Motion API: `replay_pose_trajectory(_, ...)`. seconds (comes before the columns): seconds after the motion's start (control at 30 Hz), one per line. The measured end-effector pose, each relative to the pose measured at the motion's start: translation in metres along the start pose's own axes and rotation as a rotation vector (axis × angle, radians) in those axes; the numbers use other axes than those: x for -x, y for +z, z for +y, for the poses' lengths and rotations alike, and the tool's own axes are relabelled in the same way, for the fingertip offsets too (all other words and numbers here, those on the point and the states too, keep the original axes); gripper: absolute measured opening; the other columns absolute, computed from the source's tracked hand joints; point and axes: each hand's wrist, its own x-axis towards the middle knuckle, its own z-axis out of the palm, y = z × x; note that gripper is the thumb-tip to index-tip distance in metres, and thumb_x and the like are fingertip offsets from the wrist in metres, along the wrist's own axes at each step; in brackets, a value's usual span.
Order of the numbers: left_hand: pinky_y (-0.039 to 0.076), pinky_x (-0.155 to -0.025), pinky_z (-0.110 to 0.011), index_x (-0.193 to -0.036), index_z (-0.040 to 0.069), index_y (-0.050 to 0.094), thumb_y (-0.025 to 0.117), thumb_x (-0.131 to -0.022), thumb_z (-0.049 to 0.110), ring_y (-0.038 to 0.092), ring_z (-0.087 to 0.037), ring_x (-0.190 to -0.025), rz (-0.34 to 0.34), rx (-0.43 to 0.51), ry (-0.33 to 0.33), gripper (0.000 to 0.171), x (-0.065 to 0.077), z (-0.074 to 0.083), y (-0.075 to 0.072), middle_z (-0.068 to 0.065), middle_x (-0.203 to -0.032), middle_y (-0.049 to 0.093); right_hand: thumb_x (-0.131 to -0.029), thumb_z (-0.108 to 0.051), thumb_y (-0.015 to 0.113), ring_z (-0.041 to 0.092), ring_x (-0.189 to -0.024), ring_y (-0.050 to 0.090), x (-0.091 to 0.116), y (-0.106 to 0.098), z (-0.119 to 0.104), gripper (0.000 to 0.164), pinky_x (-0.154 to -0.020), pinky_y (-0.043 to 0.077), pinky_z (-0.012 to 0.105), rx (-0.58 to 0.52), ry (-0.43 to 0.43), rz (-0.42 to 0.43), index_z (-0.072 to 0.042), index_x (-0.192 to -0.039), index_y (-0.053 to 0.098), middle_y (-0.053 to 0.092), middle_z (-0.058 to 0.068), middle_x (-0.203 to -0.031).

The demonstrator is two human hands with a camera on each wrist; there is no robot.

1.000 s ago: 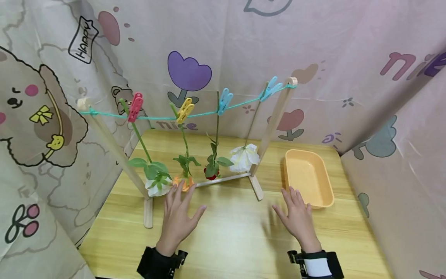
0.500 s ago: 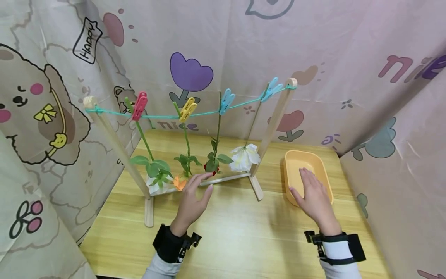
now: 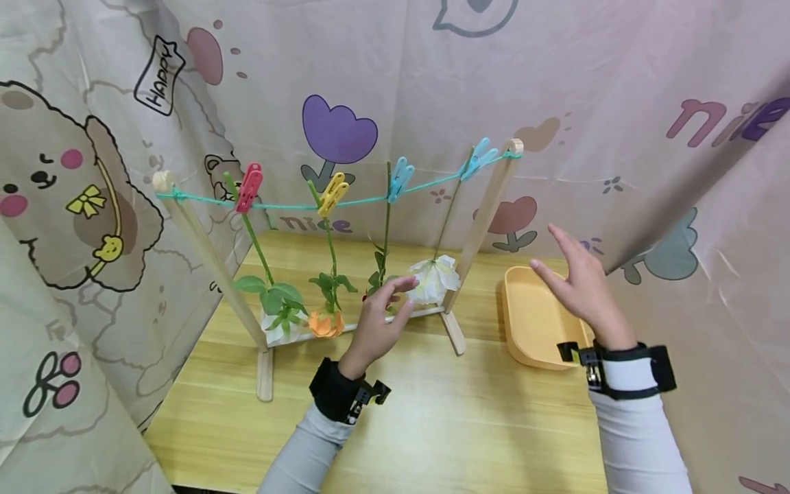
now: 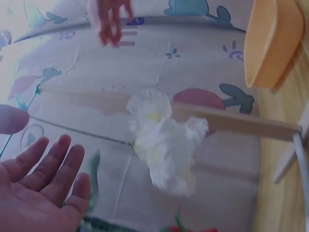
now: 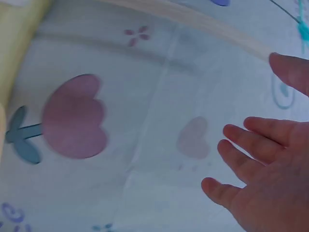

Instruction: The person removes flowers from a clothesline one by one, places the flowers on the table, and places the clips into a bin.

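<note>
My left hand (image 3: 379, 319), holding nothing, is raised in front of the hanging flowers with its fingers loosely bent. It covers most of a red rose in the head view. Right beyond its fingertips hangs a white flower (image 3: 434, 280), large in the left wrist view (image 4: 166, 150). My right hand (image 3: 583, 285) hovers over the orange tray (image 3: 512, 333), fingers spread and nothing in it. An orange flower (image 3: 325, 324) and another white flower (image 3: 280, 331) hang upside down further left. Red (image 3: 249, 187), yellow (image 3: 334, 194) and blue clothespins (image 3: 401, 180) clip the stems to a teal cord (image 3: 364, 202).
The cord runs between two wooden posts (image 3: 484, 219) joined by a low rod (image 3: 426, 312). Their feet (image 3: 265, 376) stand on the wooden table (image 3: 444, 418). A printed curtain (image 3: 407, 82) encloses the back and sides.
My left hand has moved right, from the orange flower past the red rose toward the right-hand white flower. My right hand has risen and moved right and away, above the tray.
</note>
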Motion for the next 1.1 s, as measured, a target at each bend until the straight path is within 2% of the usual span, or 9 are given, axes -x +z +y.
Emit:
replay_pose_trajectory(0.03,0.049,-0.090,-0.045,-0.127,0.000,0.052,0.054,-0.093,0.008,0.057,-0.026,-0.114,-0.004,-0.008,-0.026,0.034,-0.005,0.011,0.000,-0.015,-0.123,0.061,-0.091,-0.025,0.061,0.049,-0.128,0.036,-0.006,-0.003,-0.004,0.064,-0.103,0.028,0.064,-0.011,-0.019,0.029,-0.004,-0.144,0.033,0.037,0.029,-0.143)
replay_pose_trajectory(0.07,0.049,-0.090,-0.043,-0.127,0.000,0.052,0.055,-0.094,0.008,0.056,-0.025,-0.115,0.004,-0.009,-0.026,0.034,-0.009,0.013,0.002,-0.015,-0.123,0.060,-0.090,-0.024,0.061,0.048,-0.128,0.038,-0.012,-0.006,-0.007,0.061,-0.103,0.029,0.063,-0.023,-0.046,0.062,-0.003,-0.143,0.036,0.040,0.028,-0.141)
replay_pose_trajectory(0.27,0.047,-0.091,-0.043,-0.126,0.002,0.053,0.052,-0.094,0.008,0.054,-0.023,-0.119,0.074,0.022,-0.031,0.033,-0.023,0.014,0.017,-0.016,-0.124,0.059,-0.093,-0.015,0.055,0.039,-0.121,0.049,-0.048,-0.020,-0.036,0.040,-0.106,0.035,0.048,-0.089,-0.198,0.252,0.000,-0.130,0.052,0.056,0.022,-0.127)
replay_pose_trajectory(0.4,0.048,-0.090,-0.046,-0.123,0.002,0.055,0.053,-0.093,0.006,0.054,-0.026,-0.117,0.122,0.041,-0.035,0.030,-0.031,0.016,0.027,-0.015,-0.122,0.060,-0.095,-0.010,0.048,0.035,-0.120,0.050,-0.069,-0.028,-0.058,0.035,-0.105,0.036,0.042,-0.117,-0.278,0.311,0.002,-0.127,0.054,0.059,0.022,-0.123)
replay_pose_trajectory(0.53,0.048,-0.090,-0.045,-0.122,0.002,0.055,0.052,-0.092,0.005,0.055,-0.029,-0.115,0.172,0.008,-0.016,0.030,-0.042,0.015,0.034,-0.014,-0.122,0.060,-0.097,-0.009,0.044,0.033,-0.122,0.049,-0.088,-0.034,-0.077,0.035,-0.106,0.035,0.042,-0.121,-0.325,0.291,0.001,-0.130,0.052,0.057,0.020,-0.126)
replay_pose_trajectory(0.67,0.046,-0.093,-0.044,-0.124,0.001,0.053,0.052,-0.090,0.004,0.053,-0.028,-0.119,0.206,-0.040,-0.011,0.034,-0.054,0.013,0.036,-0.014,-0.125,0.058,-0.098,-0.009,0.042,0.031,-0.127,0.044,-0.105,-0.037,-0.090,0.038,-0.110,0.031,0.041,-0.088,-0.347,0.221,0.000,-0.135,0.047,0.053,0.019,-0.132)
replay_pose_trajectory(0.87,0.039,-0.105,-0.040,-0.132,-0.001,0.046,0.052,-0.089,0.005,0.047,-0.026,-0.128,0.168,-0.125,-0.029,0.043,-0.065,0.009,0.040,-0.016,-0.134,0.052,-0.098,-0.005,0.038,0.032,-0.129,0.039,-0.117,-0.035,-0.100,0.043,-0.110,0.028,0.044,-0.060,-0.352,0.113,0.000,-0.141,0.039,0.047,0.020,-0.137)
replay_pose_trajectory(1.1,0.039,-0.107,-0.036,-0.136,-0.003,0.042,0.053,-0.090,0.004,0.049,-0.029,-0.126,0.128,-0.230,-0.027,0.048,-0.068,0.001,0.046,-0.019,-0.137,0.049,-0.098,-0.004,0.040,0.032,-0.132,0.038,-0.120,-0.029,-0.105,0.038,-0.115,0.023,0.038,-0.055,-0.350,0.098,0.005,-0.135,0.045,0.055,0.023,-0.128)
